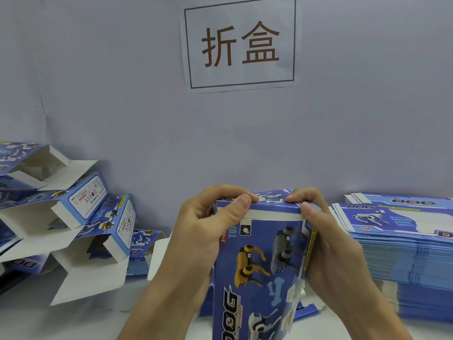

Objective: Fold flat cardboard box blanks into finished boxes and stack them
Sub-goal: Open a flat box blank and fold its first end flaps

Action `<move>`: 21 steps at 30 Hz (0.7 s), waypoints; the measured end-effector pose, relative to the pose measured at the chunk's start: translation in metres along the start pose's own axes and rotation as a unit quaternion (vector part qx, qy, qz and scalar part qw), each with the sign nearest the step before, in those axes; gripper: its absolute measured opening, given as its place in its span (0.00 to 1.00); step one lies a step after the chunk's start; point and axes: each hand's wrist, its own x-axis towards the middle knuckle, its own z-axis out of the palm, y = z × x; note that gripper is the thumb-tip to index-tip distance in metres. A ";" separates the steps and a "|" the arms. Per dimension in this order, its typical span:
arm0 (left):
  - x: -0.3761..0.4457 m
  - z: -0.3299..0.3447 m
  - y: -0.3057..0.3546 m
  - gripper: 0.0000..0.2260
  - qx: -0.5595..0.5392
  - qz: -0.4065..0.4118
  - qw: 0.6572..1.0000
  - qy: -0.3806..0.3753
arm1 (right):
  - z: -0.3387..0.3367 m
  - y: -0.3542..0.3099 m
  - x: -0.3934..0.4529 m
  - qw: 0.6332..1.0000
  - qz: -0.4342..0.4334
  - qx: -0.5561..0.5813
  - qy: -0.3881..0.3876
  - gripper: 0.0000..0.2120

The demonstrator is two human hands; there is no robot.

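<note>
Bare forearms, seemingly sleeveless; left hand, right hand ungloved.

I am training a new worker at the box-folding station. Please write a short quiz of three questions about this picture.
1. True or false: both hands grip the top end of the box.
2. Where is the stack of flat blanks? A) person's right B) person's left C) on the wall
3. Fill in: the folded boxes on the left lie with their end flaps ____.

Key: 1 true: left hand and right hand pinch it. 2 A. 3 open.
</note>
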 end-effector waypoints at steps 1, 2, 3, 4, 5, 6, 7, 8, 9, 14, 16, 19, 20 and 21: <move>0.000 0.001 -0.002 0.06 0.004 0.012 1.000 0.002 | 0.000 0.000 0.000 1.000 0.002 0.007 0.003 0.19; 0.000 0.002 -0.003 0.05 0.005 0.025 1.000 0.006 | 0.001 -0.001 0.002 1.000 0.004 0.009 0.010 0.20; 0.001 0.003 -0.005 0.05 0.012 0.045 0.999 0.007 | 0.001 -0.002 0.003 1.000 0.001 0.009 0.018 0.21; 0.001 0.005 -0.006 0.05 0.020 0.060 0.998 0.006 | 0.001 -0.003 0.004 1.000 -0.005 0.010 0.023 0.22; 0.001 0.007 -0.008 0.06 0.026 0.072 0.997 0.005 | 0.001 -0.005 0.005 1.000 -0.007 0.018 0.025 0.22; 0.001 0.008 -0.010 0.07 0.029 0.079 0.996 0.008 | 0.001 -0.004 0.006 0.999 -0.008 0.023 0.027 0.22; 0.001 0.010 -0.013 0.08 0.025 0.085 0.996 0.015 | 0.001 -0.005 0.007 0.999 -0.010 0.027 0.025 0.22; 0.000 0.011 -0.016 0.10 0.020 0.087 0.996 0.027 | 0.001 -0.005 0.008 0.999 -0.012 0.031 0.023 0.22; 0.000 0.011 -0.018 0.12 0.015 0.085 0.995 0.042 | 0.002 -0.005 0.009 0.999 -0.014 0.044 0.025 0.23; -0.004 0.010 -0.021 0.12 0.041 0.105 0.993 0.028 | -0.008 0.008 0.001 0.992 -0.009 0.125 0.016 0.09; -0.004 0.010 -0.019 0.11 0.040 0.097 0.994 0.018 | -0.011 0.011 -0.004 0.986 0.009 0.168 0.006 0.09; -0.002 0.007 -0.015 0.11 0.031 0.061 0.998 -0.007 | -0.014 0.010 -0.004 0.986 0.002 0.164 0.015 0.09; -0.001 0.005 -0.013 0.12 0.030 0.049 0.998 -0.016 | -0.014 0.010 -0.002 0.987 -0.001 0.161 0.015 0.09; 0.000 0.004 -0.011 0.13 0.024 0.038 0.999 -0.025 | -0.013 0.007 0.000 0.987 -0.002 0.160 0.016 0.10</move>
